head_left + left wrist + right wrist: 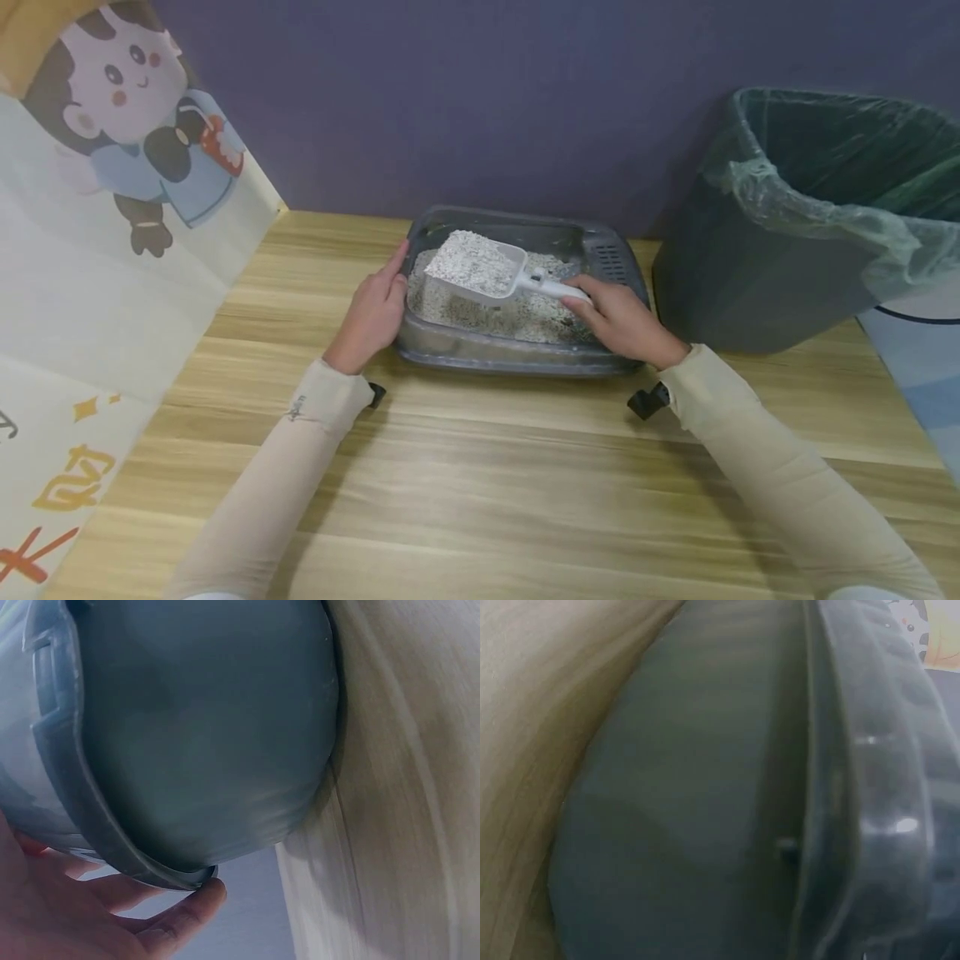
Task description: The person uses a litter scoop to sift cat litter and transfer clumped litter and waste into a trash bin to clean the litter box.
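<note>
Two hands are at work in front of you: your right hand (622,321) pinches the handle of a white scoop (529,281) between thumb and fingers, so the scoop's head lies out to the left of your grip. Its bowl is heaped with pale granules (468,262) and sits over the dark grey tray (510,357), where more of the same granules spread across the bottom. You cannot tell whether the scoop's underside touches them. Your left hand (373,312) lies at the tray's left end, fingers fairly straight and touching the rim from outside.

Near your right hand, the tray's right end has a slotted panel (609,262), and just beyond it a tall grey bin (750,258) with a clear liner (821,218) stands on the wooden table (525,492). A purple wall (480,108) rises right behind the tray.

Both your forearms, in beige sleeves (780,467), reach forward and slant inward, the right wrist near the tray's front right corner, the left near its front left.
</note>
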`<action>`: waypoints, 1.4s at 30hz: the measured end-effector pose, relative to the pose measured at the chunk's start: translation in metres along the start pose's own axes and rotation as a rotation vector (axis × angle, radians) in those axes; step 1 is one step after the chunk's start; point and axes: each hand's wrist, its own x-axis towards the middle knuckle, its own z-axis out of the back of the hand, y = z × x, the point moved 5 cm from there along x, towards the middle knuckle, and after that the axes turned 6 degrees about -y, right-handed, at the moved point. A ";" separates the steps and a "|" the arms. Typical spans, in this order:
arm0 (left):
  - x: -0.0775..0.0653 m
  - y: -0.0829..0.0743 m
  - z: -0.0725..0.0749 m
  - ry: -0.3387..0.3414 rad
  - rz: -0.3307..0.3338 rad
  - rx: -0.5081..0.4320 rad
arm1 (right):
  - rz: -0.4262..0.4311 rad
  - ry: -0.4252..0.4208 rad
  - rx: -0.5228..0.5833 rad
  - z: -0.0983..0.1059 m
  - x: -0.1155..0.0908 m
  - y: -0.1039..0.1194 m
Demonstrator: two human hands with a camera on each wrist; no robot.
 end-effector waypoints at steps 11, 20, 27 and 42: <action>0.000 0.001 -0.001 -0.005 -0.014 -0.007 | 0.067 -0.137 -0.010 0.020 -0.002 0.008; 0.000 0.003 0.000 -0.015 -0.013 -0.008 | 0.106 -0.247 -0.078 0.039 -0.007 0.014; 0.000 0.002 -0.001 -0.009 -0.016 -0.016 | 0.108 -0.294 -0.180 0.046 -0.008 0.018; 0.002 0.004 -0.001 -0.002 -0.003 -0.017 | 0.031 -0.055 -0.348 0.103 -0.001 0.049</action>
